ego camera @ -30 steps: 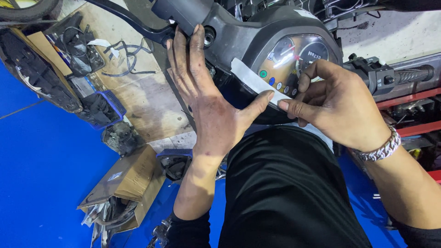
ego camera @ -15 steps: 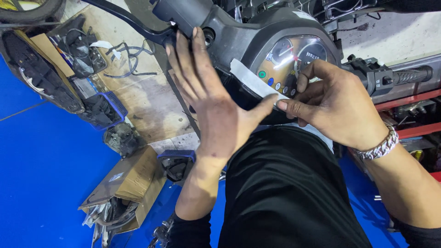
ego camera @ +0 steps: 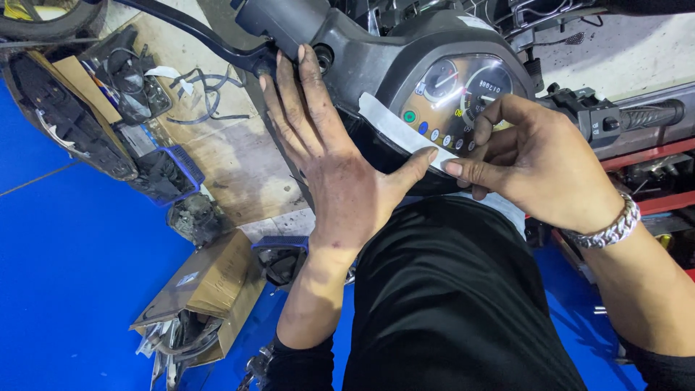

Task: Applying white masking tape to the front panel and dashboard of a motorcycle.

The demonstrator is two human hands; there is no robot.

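White strip [ego camera: 394, 127] pinned by splayed left hand [ego camera: 333, 156], pinched by right hand [ego camera: 539, 163].

Blue floor [ego camera: 79, 289] with cardboard box [ego camera: 210, 289], plywood board [ego camera: 232, 166].

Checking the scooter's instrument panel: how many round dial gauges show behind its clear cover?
2: a smaller round dial at upper left, a larger round dial right of it, partly hidden by the right hand.
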